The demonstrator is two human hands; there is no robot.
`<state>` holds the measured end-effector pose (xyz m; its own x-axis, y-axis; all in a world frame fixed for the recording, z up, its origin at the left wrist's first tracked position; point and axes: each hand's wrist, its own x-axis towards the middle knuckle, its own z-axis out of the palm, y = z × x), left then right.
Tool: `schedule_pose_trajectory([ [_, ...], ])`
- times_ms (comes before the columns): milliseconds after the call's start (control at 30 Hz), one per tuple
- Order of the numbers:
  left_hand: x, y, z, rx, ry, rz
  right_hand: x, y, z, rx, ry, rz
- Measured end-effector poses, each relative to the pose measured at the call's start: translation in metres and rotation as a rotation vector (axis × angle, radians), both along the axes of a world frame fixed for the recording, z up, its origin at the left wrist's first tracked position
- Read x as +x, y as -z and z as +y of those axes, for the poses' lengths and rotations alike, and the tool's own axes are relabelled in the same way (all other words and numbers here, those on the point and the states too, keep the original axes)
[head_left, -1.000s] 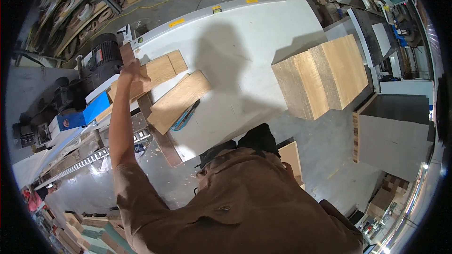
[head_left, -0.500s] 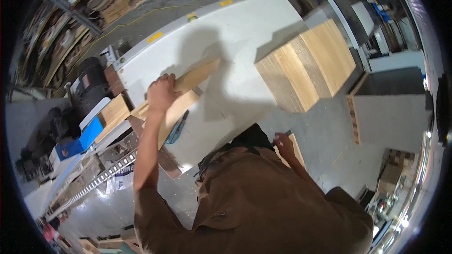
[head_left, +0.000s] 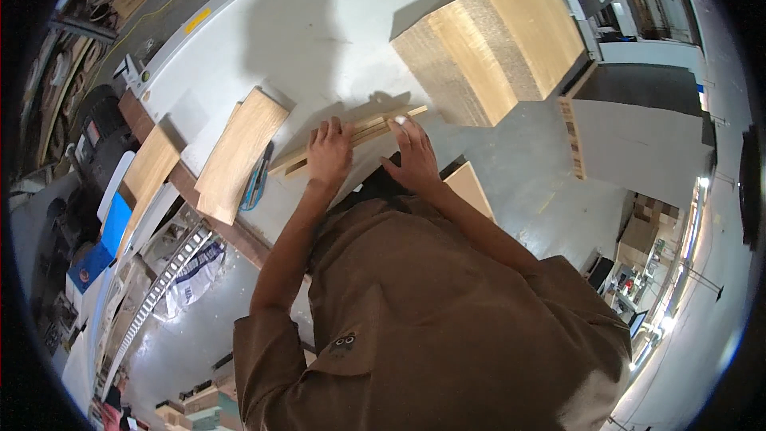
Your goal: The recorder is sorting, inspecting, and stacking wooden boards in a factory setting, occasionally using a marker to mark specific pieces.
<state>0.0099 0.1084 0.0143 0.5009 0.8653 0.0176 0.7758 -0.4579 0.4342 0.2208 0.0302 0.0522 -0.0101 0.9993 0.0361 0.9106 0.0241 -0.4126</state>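
Grasping strips from above with the left hand, near mid-length. Touching near their right end with the right hand, with thumb spread; cannot tell if gripping. Lying under both hands, slanting lengthwise forward from left to right. Leftward of left hand, see cutter beside boards. Can see no container near either.

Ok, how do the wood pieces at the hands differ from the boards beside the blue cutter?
The wood pieces show mainly narrow edges; the boards turn a broad face up. The left hand and right hand are on the wood pieces, while neither touches the boards. The boards lie left, beside the blue cutter; the wood pieces are farther right. Both are pale wood.
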Motion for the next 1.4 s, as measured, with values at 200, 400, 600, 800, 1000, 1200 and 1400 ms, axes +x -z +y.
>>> schedule_pose_trajectory([
  [200,-0.021,-0.005,-0.002,-0.038,-0.07,-0.021,-0.023,0.022,0.031,0.002,-0.218,-0.056],
  [400,-0.031,-0.001,0.007,-0.065,-0.046,-0.18,-0.015,0.031,0.041,0.012,-0.285,-0.141],
  [600,-0.03,-0.008,0.031,-0.327,-0.123,0.014,-0.018,0.032,0.041,-0.054,-0.302,-0.191],
  [800,-0.039,0.018,0.064,-0.084,-0.263,0.004,-0.022,0.037,0.039,0.005,-0.306,-0.195],
  [1000,-0.122,-0.014,0.1,0.227,-0.413,-0.114,-0.021,0.048,0.041,0.029,-0.257,-0.17],
  [1200,-0.205,0.035,0.082,0.148,-0.491,-0.134,-0.026,0.055,0.049,-0.05,-0.311,-0.166],
  [1400,-0.248,0.001,0.12,0.23,-0.396,0.305,-0.03,0.056,0.052,-0.032,-0.292,-0.159],
])
